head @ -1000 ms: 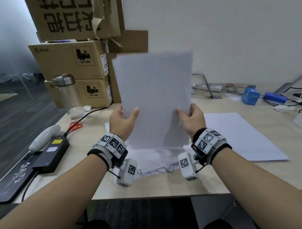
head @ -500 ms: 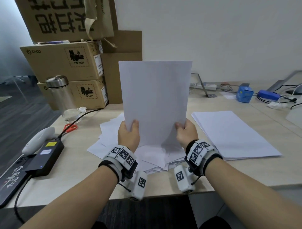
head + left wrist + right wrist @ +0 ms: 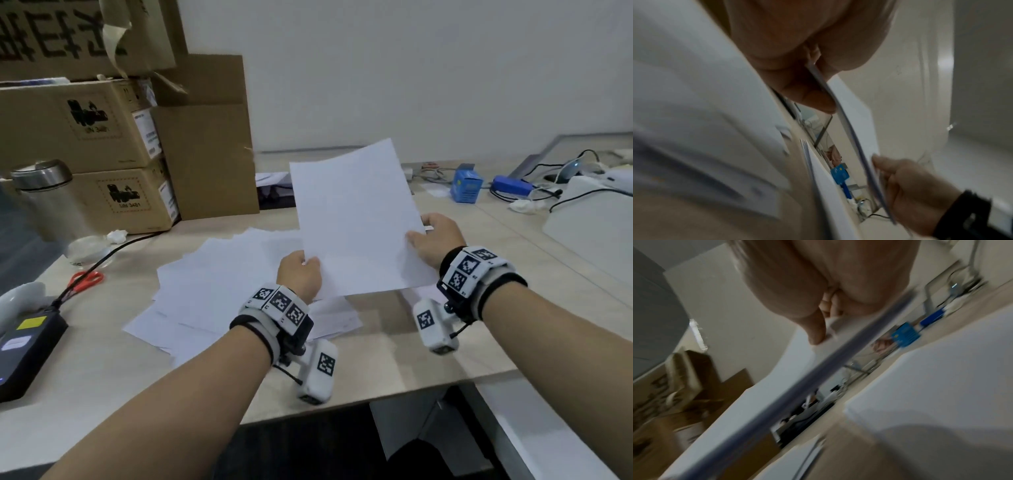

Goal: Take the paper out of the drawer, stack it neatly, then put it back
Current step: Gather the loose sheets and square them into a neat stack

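Head view: both hands grip a thin sheaf of paper (image 3: 356, 219) above the tabletop (image 3: 411, 359) — left hand (image 3: 299, 274) at 7 o'clock, right hand (image 3: 435, 240) at 3. Scattered sheets (image 3: 219, 284) lie beneath, toward 9.

Left wrist: thumb and fingers (image 3: 812, 99) pinch the sheaf's edge.

Right wrist: blurred — thumb (image 3: 816, 327) pressed on it.

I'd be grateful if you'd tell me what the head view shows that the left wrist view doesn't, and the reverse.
Head view only: the red scissors, the steel flask, cardboard boxes and the loose sheets spread on the desk.
Left wrist view only: the thin edge of the held paper pinched under the thumb.
Both: left hand, right hand, and the blue box.
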